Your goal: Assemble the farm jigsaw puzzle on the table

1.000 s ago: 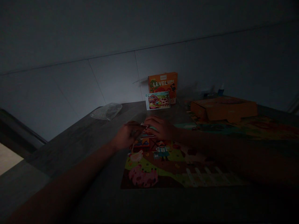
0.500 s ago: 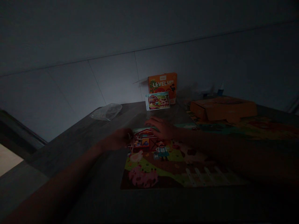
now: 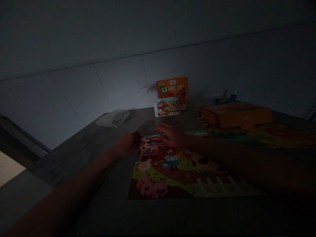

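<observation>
A farm-scene jigsaw puzzle (image 3: 177, 177) lies on the grey table, showing a barn, a farmer, a hen, a pig, a cow and a white fence. At its upper left corner my left hand (image 3: 128, 143) pinches a puzzle piece (image 3: 143, 142) with red and white barn print. My right hand (image 3: 171, 134) rests on the puzzle's top edge with fingers spread and holds nothing. The right forearm covers the puzzle's upper right part. Dim light blurs the fine detail.
A picture card (image 3: 167, 107) of the same farm scene leans on an upright orange box (image 3: 184, 85) by the wall. A clear plastic bag (image 3: 113, 118) lies at back left. On the right, an orange box (image 3: 237, 115) sits beside another colourful puzzle (image 3: 278, 133).
My left hand has shifted slightly up, and the piece in its fingers now shows against the puzzle's upper left corner. My right hand has hardly moved.
</observation>
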`<move>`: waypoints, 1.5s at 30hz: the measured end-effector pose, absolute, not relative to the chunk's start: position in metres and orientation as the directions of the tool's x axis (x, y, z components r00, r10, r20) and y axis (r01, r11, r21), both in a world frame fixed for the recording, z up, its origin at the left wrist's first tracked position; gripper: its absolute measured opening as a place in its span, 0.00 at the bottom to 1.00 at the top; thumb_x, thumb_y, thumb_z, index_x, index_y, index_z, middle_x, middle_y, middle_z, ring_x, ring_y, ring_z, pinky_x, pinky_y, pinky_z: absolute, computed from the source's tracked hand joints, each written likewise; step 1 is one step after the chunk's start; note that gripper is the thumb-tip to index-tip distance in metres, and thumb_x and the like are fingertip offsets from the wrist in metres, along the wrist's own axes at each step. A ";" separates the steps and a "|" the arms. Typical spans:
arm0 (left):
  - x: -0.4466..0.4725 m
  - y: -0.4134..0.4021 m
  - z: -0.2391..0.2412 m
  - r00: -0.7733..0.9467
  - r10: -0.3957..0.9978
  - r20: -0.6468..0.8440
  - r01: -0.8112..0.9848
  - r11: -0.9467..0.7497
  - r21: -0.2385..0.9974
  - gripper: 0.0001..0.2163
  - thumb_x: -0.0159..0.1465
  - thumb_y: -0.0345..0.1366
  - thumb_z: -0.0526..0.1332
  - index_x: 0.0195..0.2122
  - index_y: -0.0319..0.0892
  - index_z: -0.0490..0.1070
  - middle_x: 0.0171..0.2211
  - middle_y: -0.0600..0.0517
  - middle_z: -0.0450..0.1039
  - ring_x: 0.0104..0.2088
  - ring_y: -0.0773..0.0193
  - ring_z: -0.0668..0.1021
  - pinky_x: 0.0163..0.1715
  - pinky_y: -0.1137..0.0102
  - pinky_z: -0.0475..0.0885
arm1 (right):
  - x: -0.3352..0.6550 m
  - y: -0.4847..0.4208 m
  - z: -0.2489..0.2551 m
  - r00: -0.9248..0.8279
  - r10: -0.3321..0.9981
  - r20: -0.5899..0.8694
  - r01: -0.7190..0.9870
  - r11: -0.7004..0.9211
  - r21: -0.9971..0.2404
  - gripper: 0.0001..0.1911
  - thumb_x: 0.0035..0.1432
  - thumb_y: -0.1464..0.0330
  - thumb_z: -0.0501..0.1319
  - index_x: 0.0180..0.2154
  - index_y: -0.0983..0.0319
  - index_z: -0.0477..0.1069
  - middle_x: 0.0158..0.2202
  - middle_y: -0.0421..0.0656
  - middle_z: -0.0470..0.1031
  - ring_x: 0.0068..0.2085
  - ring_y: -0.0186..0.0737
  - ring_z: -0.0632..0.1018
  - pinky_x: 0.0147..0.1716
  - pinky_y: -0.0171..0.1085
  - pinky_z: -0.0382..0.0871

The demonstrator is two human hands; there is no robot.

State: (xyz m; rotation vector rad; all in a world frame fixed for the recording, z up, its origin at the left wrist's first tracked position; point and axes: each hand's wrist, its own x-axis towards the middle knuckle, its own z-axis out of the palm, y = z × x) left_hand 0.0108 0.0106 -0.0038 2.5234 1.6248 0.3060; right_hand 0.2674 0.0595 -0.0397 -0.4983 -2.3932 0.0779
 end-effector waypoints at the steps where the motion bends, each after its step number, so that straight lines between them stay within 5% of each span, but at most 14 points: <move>1: 0.011 0.011 -0.004 0.407 0.908 0.099 0.881 -0.418 0.220 0.12 0.64 0.44 0.54 0.37 0.41 0.69 0.31 0.47 0.76 0.29 0.59 0.77 0.27 0.70 0.64 | 0.267 0.059 -0.040 -0.696 0.370 0.615 0.330 0.926 -0.183 0.16 0.60 0.77 0.54 0.50 0.63 0.66 0.47 0.50 0.71 0.48 0.45 0.74 0.48 0.44 0.70; 18: 0.013 0.005 0.002 0.513 0.847 0.139 0.805 -0.531 0.267 0.09 0.63 0.42 0.58 0.34 0.41 0.66 0.25 0.54 0.71 0.25 0.66 0.73 0.25 0.73 0.61 | 0.267 0.062 -0.041 -0.723 0.316 0.614 0.319 0.941 -0.109 0.14 0.60 0.77 0.54 0.47 0.65 0.70 0.42 0.48 0.70 0.43 0.42 0.74 0.43 0.41 0.71; 29: 0.010 0.010 -0.004 0.512 0.859 0.006 0.825 -0.494 0.277 0.13 0.64 0.44 0.56 0.40 0.40 0.71 0.25 0.53 0.72 0.24 0.65 0.72 0.25 0.73 0.61 | 0.266 0.048 -0.035 -0.765 0.158 0.624 0.258 0.963 0.073 0.18 0.64 0.76 0.51 0.55 0.62 0.62 0.47 0.50 0.69 0.47 0.43 0.73 0.46 0.43 0.72; 42: 0.011 0.009 -0.010 0.588 0.808 0.034 0.757 -0.565 0.327 0.12 0.67 0.40 0.53 0.37 0.39 0.72 0.26 0.52 0.73 0.24 0.67 0.72 0.24 0.74 0.61 | 0.265 0.050 -0.038 -0.753 0.254 0.607 0.275 0.959 -0.059 0.23 0.64 0.73 0.53 0.60 0.64 0.57 0.52 0.53 0.67 0.51 0.45 0.72 0.50 0.46 0.70; 45: 0.012 0.008 -0.009 0.592 0.805 0.031 0.755 -0.568 0.329 0.12 0.66 0.40 0.54 0.37 0.40 0.73 0.26 0.53 0.73 0.25 0.68 0.71 0.25 0.75 0.61 | 0.264 0.053 -0.038 -0.834 0.251 0.491 0.243 0.967 -0.081 0.17 0.67 0.68 0.54 0.56 0.61 0.66 0.51 0.51 0.66 0.50 0.43 0.71 0.51 0.45 0.69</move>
